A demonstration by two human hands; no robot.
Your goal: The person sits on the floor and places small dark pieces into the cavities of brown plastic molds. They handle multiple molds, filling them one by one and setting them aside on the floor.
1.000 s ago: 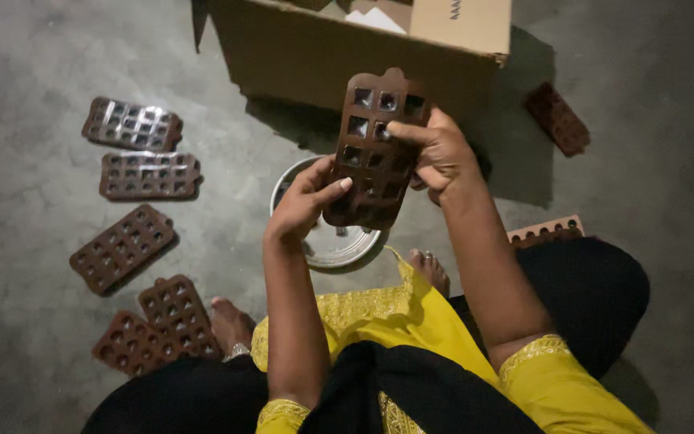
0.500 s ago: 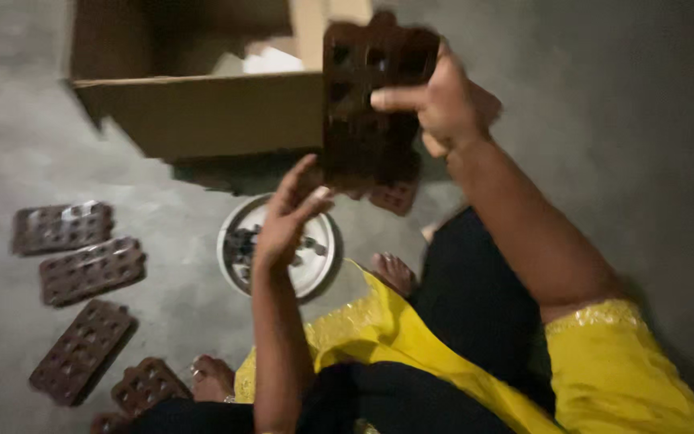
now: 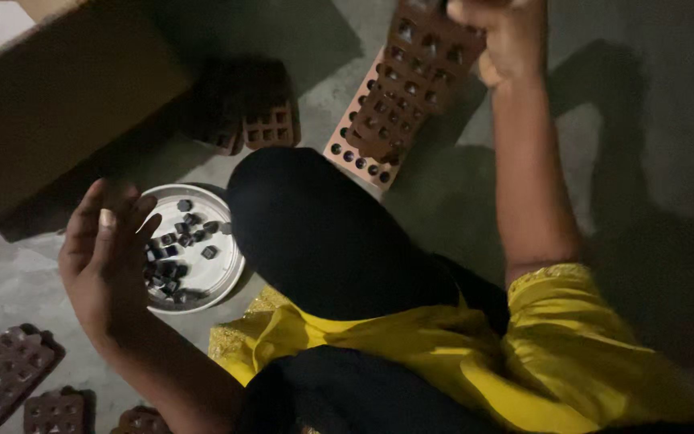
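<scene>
At the bottom of the frame the person's yellow garment (image 3: 411, 337) and black cloth fill the foreground, with a raised knee in black (image 3: 323, 233) at the centre. In the lower left corner several brown moulds (image 3: 2, 374) lie flat on the grey floor (image 3: 644, 120).

Left of centre, the left hand (image 3: 106, 257) hovers with its fingers spread apart and holds nothing; it overlaps the left edge of a round white plate (image 3: 218, 269). The plate rests on the floor just beside the knee and carries a scatter of small dark chocolate pieces (image 3: 174, 249).

Farther up, along the left side, a cardboard box (image 3: 66, 104) stands on the floor, and in its shadow near the upper middle lies another dark mould (image 3: 259, 124).

At the top right, the right hand (image 3: 504, 36) is clamped on the upper end of a brown chocolate mould (image 3: 411, 76), fingers wrapped over its edge. The mould hangs tilted, cavities facing the camera, above the floor. Just beneath and behind its lower end, a paler pinkish mould (image 3: 355, 153) lies on the floor beside the knee; whether the two touch cannot be told.
</scene>
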